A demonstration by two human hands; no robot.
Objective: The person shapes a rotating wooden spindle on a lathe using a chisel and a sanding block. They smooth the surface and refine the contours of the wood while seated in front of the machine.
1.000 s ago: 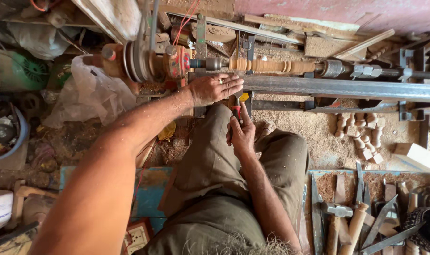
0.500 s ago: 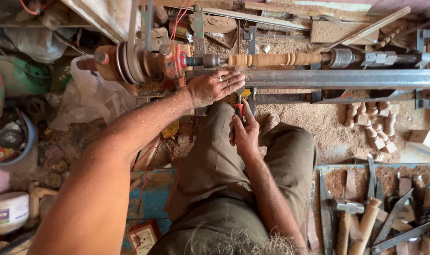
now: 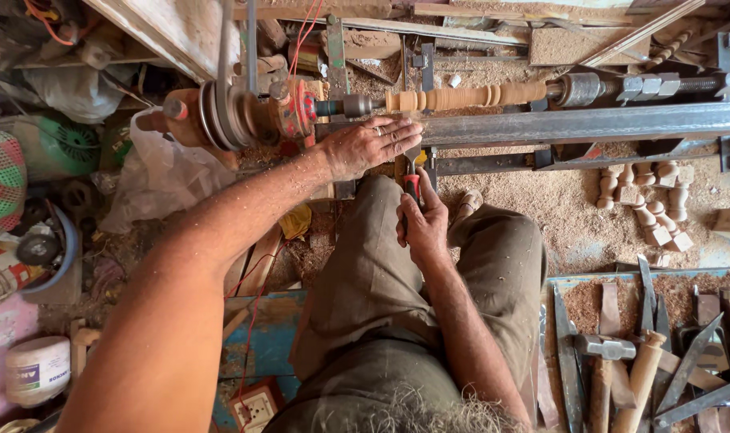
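Hands work at a lathe: the left hand (image 3: 371, 146) lies flat, fingers spread, on the grey steel rail (image 3: 589, 124) below the turned pale wooden spindle (image 3: 461, 97); the right hand (image 3: 423, 220) is clenched around a red-handled chisel (image 3: 411, 183). A blue wooden tray (image 3: 621, 279) holds sawdust, a steel hammer (image 3: 603, 353) and chisels. Shavings cover the floor.

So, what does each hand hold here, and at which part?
The right hand grips a red-handled tool by its handle. The left hand holds nothing; it lies flat on the metal rail below the turned wooden piece.
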